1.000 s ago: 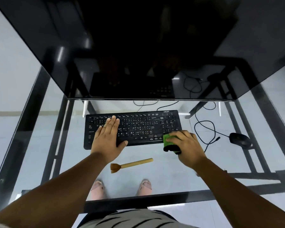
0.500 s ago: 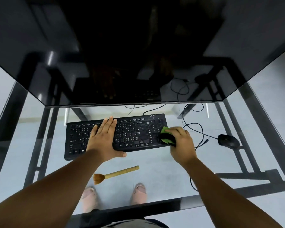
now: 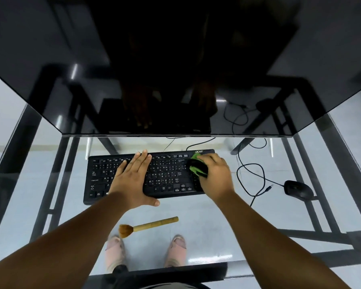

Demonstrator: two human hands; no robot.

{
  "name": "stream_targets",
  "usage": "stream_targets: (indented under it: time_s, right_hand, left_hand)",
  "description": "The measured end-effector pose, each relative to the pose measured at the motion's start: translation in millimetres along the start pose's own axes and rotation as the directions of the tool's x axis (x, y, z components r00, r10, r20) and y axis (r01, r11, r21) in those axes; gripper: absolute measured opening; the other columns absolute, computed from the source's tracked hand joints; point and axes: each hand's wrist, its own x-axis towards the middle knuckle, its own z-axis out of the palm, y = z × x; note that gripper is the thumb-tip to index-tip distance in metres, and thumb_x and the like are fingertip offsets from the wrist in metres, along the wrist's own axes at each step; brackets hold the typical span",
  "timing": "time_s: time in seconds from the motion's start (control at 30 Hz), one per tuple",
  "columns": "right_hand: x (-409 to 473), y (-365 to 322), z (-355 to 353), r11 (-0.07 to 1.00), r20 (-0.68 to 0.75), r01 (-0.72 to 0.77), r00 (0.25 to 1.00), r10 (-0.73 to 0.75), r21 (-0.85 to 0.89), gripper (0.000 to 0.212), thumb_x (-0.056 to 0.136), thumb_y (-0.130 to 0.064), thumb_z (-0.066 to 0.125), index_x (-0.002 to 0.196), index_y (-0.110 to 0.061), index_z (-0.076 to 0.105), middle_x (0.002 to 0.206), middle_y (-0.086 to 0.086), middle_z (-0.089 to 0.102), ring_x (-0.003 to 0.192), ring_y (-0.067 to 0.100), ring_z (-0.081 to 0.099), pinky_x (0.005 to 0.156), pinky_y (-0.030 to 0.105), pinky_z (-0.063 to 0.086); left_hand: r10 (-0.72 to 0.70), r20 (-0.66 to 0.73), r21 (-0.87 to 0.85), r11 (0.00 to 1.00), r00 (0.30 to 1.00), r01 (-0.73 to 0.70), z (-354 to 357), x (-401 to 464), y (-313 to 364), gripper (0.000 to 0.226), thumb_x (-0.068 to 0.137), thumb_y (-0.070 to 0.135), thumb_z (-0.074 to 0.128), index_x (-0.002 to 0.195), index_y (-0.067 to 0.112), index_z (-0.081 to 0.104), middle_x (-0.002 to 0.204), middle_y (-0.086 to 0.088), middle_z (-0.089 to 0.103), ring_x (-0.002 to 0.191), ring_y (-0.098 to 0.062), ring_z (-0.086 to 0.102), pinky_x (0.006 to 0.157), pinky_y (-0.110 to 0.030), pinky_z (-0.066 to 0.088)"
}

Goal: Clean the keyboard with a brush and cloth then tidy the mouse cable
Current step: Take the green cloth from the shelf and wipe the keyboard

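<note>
A large dark monitor (image 3: 175, 65) is set at the far side of a glass-topped desk (image 3: 206, 209) carried on a black metal frame (image 3: 313, 232). Through the glass a pale floor (image 3: 13, 176) is seen, along with what appear to be two sandalled feet (image 3: 115, 253).

We cannot see the keyboard (image 3: 167, 176) keys under the left hand (image 3: 131, 180). The right hand (image 3: 216, 174) hides part of the cloth (image 3: 197, 166). Monitor (image 3: 175, 59) top cut off by frame edge; key legends too small to read.
</note>
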Motion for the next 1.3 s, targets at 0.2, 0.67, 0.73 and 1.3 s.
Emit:
stream_targets:
  time_s: [0.2, 0.67, 0.73, 1.3]
  right_hand:
    - [-13.3, -24.7, 9.4, 0.952, 0.207, 0.304, 0.930, -0.303, 0.028, 0.060, 0.066, -0.005, 0.069, 0.123, -0.025, 0.064, 0.124, -0.005, 0.060, 0.103, 0.024, 0.054, 0.087, 0.042, 0.045]
    - [-5.0, -48.9, 19.7, 0.969, 0.182, 0.246, 0.952, -0.248, 0.035, 0.060, 0.067, -0.002, 0.073, 0.123, -0.022, 0.065, 0.125, -0.003, 0.059, 0.106, 0.023, 0.052, 0.092, 0.041, 0.042]
    - [-8.6, -34.9, 12.3, 0.948, 0.233, 0.318, 0.921, -0.312, 0.012, 0.060, 0.065, -0.005, 0.071, 0.121, -0.025, 0.065, 0.125, -0.006, 0.060, 0.106, 0.023, 0.054, 0.087, 0.040, 0.042]
    - [-5.7, -69.2, 27.9, 0.903, 0.353, 0.430, 0.844, -0.403, 0.002, 0.069, 0.068, 0.002, 0.068, 0.130, -0.027, 0.058, 0.131, -0.007, 0.054, 0.115, 0.019, 0.046, 0.100, 0.039, 0.040]
  left_hand:
    - [-0.016, -0.035, -0.037, 0.999, 0.999, 0.015, 3.1, -4.2, -4.4, 0.140, 0.051, 0.090, 0.055, 0.151, 0.024, -0.018, 0.156, 0.010, -0.027, 0.143, -0.007, -0.025, 0.120, -0.039, -0.007]
    - [-0.046, -0.075, -0.049, 0.998, 0.996, 0.043, 6.9, -12.7, -14.0, 0.136, 0.053, 0.093, 0.047, 0.152, 0.023, -0.013, 0.156, 0.010, -0.026, 0.143, -0.007, -0.025, 0.119, -0.037, -0.009]
    - [-0.042, -0.076, -0.054, 0.998, 0.996, 0.038, 6.4, -13.3, -16.3, 0.136, 0.053, 0.093, 0.048, 0.152, 0.023, -0.013, 0.156, 0.011, -0.027, 0.143, -0.007, -0.025, 0.119, -0.036, -0.010]
    - [-0.147, -0.083, -0.112, 0.984, 0.986, 0.138, 2.4, -41.1, -66.3, 0.134, 0.053, 0.088, 0.054, 0.154, 0.023, -0.007, 0.159, 0.011, -0.018, 0.144, -0.006, -0.022, 0.119, -0.036, -0.008]
